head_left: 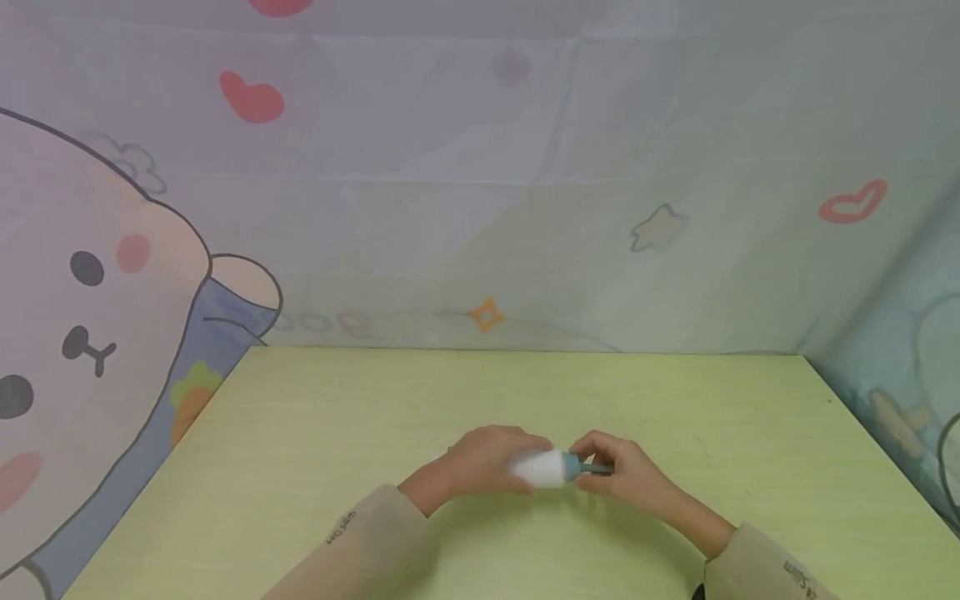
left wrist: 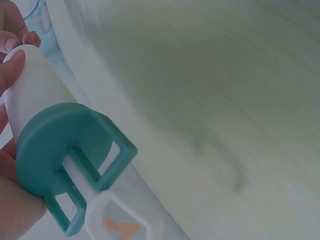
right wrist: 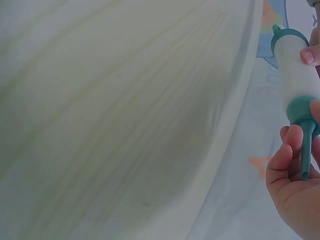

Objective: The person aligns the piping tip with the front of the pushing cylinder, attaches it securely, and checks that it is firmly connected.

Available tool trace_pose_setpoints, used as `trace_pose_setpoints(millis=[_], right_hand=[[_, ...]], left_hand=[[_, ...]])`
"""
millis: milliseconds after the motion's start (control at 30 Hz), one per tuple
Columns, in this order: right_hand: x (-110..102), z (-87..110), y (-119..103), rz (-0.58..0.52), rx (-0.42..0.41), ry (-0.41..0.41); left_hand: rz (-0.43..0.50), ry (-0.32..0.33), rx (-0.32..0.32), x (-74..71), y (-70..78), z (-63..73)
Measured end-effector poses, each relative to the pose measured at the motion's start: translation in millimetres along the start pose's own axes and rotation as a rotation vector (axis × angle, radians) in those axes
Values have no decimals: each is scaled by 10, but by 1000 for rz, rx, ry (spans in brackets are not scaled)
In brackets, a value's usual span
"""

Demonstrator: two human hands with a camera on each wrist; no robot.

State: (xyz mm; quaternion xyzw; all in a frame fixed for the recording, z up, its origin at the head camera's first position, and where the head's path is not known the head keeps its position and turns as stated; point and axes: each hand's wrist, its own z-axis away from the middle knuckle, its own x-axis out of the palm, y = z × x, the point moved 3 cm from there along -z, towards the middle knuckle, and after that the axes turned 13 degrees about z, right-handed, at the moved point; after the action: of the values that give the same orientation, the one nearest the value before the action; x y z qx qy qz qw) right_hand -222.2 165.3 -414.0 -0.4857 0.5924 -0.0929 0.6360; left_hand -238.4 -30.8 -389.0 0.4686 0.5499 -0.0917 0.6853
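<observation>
A large syringe [head_left: 542,469] with a white barrel is held level above the table, between both hands. My left hand [head_left: 487,462] grips its barrel from the left. The teal nozzle [right wrist: 306,155] points to the right, and my right hand [head_left: 630,477] pinches around its base with thumb and fingers. In the left wrist view the syringe's teal end cap [left wrist: 42,150] has two side loops. A white plunger handle [left wrist: 155,215] with a ring end sticks out of that cap. The plunger inside the barrel is hidden.
A pale yellow-green table [head_left: 337,400] lies beneath the hands. Behind it hangs a printed cloth [head_left: 450,233] with hearts, stars and a cartoon animal. A dark cable [head_left: 947,467] curves at the right edge, and a small black object [head_left: 699,592] shows beside the right sleeve.
</observation>
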Motion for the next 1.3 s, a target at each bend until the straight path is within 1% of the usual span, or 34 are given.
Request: trace_pose_setpoints(millis=[167, 400, 467, 567, 633, 733, 867, 967, 1033, 1167, 1300], right_hand=[[-3, 2, -14, 2, -16, -2], [-23, 1, -9, -81, -17, -60], [-27, -3, -3, -91, -26, -77], [-32, -6, 8, -92, -18, -95], [-38, -3, 14, -61, -5, -87], [-48, 3, 10, 5, -7, -46], [-35, 10, -13, 60, -69, 6], [-21, 9, -33, 76, -120, 25], [-17, 5, -39, 84, -134, 36], [-19, -6, -33, 75, -107, 29], [-10, -9, 4, 6, -46, -40]], left_hand=[[-8, -4, -7, 6, 0, 5], [-57, 25, 16, -2, 36, 23], [-70, 31, 22, -2, 45, 28], [-81, 40, 35, 0, 50, 32], [-86, 46, 43, 1, 49, 34], [-98, 55, 49, -4, 47, 36], [-90, 61, 49, -8, 42, 42], [-86, 64, 51, -1, 40, 42], [-89, 62, 51, 2, 43, 43], [-93, 58, 44, 9, 38, 43], [-109, 52, 42, 13, 32, 45]])
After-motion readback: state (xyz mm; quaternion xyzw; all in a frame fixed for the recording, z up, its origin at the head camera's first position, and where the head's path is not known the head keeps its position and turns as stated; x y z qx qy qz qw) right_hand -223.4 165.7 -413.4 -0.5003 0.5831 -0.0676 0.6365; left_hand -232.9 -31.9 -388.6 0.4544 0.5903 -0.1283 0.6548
